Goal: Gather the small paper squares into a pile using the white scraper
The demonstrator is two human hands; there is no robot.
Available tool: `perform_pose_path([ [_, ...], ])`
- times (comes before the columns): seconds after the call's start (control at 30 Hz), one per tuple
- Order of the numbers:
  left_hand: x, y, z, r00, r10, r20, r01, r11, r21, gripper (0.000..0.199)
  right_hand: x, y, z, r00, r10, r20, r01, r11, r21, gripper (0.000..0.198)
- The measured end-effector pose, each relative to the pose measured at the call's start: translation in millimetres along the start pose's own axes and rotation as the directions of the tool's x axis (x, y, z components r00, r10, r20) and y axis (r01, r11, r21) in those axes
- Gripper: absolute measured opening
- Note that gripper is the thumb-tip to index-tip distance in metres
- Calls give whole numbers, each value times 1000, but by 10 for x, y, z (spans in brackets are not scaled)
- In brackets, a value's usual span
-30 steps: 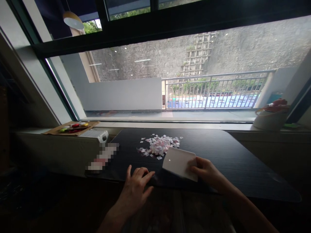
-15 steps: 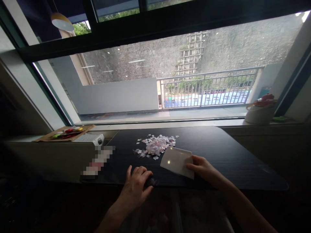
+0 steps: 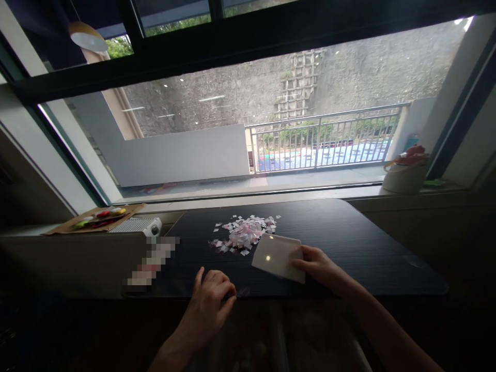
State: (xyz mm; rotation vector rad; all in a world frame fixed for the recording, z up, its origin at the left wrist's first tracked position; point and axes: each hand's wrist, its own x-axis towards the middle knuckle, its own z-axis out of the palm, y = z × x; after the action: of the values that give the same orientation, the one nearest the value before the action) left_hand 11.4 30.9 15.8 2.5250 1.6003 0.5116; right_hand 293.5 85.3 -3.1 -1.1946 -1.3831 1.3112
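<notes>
My right hand (image 3: pixel 318 264) grips a flat, glossy white scraper (image 3: pixel 277 258) by its right edge, thumb on top. The scraper is tilted over the dark table, its upper left corner close to a heap of small white and pinkish paper squares (image 3: pixel 244 232). Nearer the table's front edge, my left hand (image 3: pixel 213 297) has curled fingers, with thumb and index tips together. Whatever may be between those tips cannot be made out. A faint clear scrap (image 3: pixel 244 292) shows just beside them.
The dark table (image 3: pixel 329 227) stands under a wide window. At left are a white heater (image 3: pixel 135 227) and a brown board (image 3: pixel 70 222) with coloured items. A white pot with a red lid (image 3: pixel 406 170) sits on the sill at right. A blurred patch (image 3: pixel 151 263) covers something on the table's left.
My left hand has drawn its thumb and index finger together and shifted slightly left and down. The scraper stays in my right hand. The whole view has turned a little.
</notes>
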Motion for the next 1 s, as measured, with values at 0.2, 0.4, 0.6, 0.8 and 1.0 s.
perform_pose_path([
  [0.2, -109, -34, -23, 999, 50, -4, -50, 999, -1, 21, -1, 0, 1, 1000, -8, -1, 8, 1000, -23, 29],
  [0.4, 38, 91, 61, 999, 40, 0, -40, 999, -4, 38, 6, 15, -5, 1000, -11, 7, 12, 999, -33, 30],
  [0.6, 110, 159, 108, 998, 65, -14, -65, 998, 18, 18, -1, 2, 2, 1000, -13, -1, 13, 999, -43, 27],
  [0.8, 104, 116, 136, 994, 99, -36, -98, 995, 33, 16, 0, 3, 10, 1000, -31, 2, 31, 999, -37, 25],
  [1.0, 106, 119, 100, 996, 87, -17, -87, 996, 7, 16, -12, -10, 15, 999, -36, 10, 36, 999, -29, 27],
])
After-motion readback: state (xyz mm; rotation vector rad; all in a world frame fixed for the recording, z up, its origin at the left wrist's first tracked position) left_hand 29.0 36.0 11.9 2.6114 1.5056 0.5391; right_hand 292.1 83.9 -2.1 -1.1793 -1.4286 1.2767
